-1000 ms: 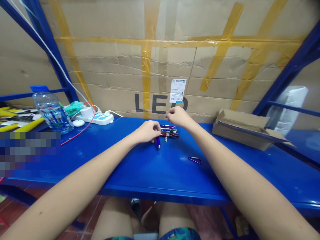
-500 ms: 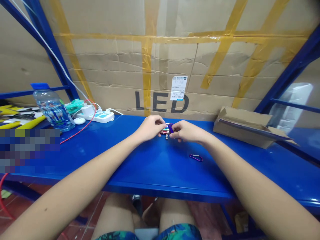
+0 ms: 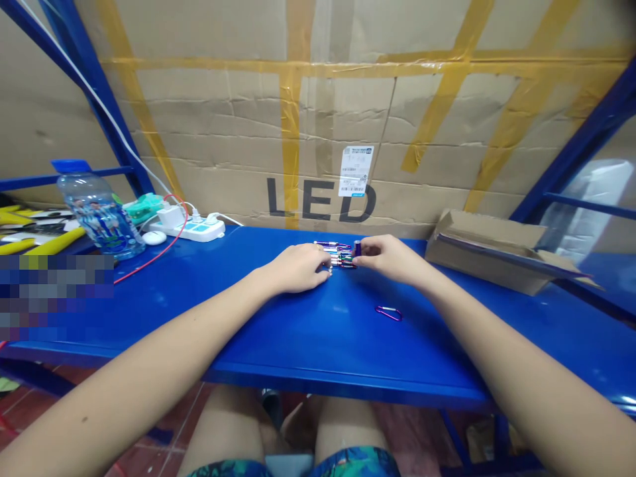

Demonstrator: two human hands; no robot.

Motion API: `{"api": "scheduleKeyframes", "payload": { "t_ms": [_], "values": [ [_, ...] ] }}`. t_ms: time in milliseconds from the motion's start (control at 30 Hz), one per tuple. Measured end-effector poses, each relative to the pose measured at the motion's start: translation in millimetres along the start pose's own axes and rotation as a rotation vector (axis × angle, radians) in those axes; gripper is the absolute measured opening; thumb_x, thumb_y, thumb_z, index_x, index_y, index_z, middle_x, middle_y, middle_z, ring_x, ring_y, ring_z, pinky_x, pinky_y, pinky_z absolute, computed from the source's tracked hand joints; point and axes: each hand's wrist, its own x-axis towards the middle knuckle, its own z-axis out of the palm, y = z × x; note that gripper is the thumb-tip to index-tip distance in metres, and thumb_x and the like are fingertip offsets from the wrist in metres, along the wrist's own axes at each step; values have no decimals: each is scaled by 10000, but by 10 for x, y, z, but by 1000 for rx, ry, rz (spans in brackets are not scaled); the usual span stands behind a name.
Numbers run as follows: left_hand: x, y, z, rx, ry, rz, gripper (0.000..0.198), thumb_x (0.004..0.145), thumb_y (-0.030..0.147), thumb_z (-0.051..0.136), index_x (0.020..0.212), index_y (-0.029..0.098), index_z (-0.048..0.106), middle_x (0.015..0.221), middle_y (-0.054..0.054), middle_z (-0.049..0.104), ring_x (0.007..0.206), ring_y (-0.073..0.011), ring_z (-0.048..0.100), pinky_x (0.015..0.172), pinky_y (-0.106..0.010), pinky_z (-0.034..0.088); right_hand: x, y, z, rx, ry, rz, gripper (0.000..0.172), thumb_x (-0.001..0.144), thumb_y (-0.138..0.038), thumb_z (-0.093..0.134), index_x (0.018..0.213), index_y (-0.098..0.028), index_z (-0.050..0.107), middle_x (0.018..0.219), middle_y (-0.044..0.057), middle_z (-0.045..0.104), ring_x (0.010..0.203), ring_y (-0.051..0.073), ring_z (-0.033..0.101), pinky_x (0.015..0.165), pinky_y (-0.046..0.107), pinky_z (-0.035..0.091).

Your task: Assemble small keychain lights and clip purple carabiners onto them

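Observation:
A row of several small coloured tube-shaped pieces (image 3: pixel 338 255) lies on the blue shelf top (image 3: pixel 308 331) near the cardboard wall. My right hand (image 3: pixel 390 257) is closed in a pinch on a small purple tube (image 3: pixel 356 248), held upright at the right end of the row. My left hand (image 3: pixel 298 267) rests knuckles up at the left end of the row, fingers curled, its fingertips touching a small silver piece (image 3: pixel 330 270). A purple carabiner clip (image 3: pixel 388 313) lies alone on the shelf, nearer to me and under my right forearm.
An open flat cardboard box (image 3: pixel 491 258) sits at the right. At the left stand a water bottle (image 3: pixel 99 215), a white power strip (image 3: pixel 186 230) with a red wire, a white mouse-like object (image 3: pixel 154 238) and yellow-handled tools (image 3: pixel 44 242). A large taped cardboard sheet marked LED (image 3: pixel 318 199) backs the shelf.
My left hand picked the purple tube off the shelf and passed it to my right hand. The right hand now holds it at the row's right end, and the left has lowered to the shelf.

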Motion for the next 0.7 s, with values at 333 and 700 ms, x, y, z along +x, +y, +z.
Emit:
{"api": "scheduleKeyframes", "payload": {
  "t_ms": [333, 700],
  "values": [
    [34, 62, 52, 3, -32, 84, 202, 863, 201, 531, 919, 195, 724, 997, -95, 696, 968, -264, 629, 811, -355, 474, -66, -88, 93, -1, -69, -82, 110, 759, -274, 604, 712, -174, 615, 668, -16, 564, 658, 141, 486, 605, 263, 355],
    [44, 36, 48, -143, -90, 53, 137, 857, 202, 580, 884, 193, 713, 965, -67, 713, 947, -228, 633, 831, -318, 448, -53, -25, 114, -32, -226, -199, 276, 721, -108, 556, 900, -190, 750, 891, 6, 733, 822, 173, 627, 745, 256, 439]
  ]
}}
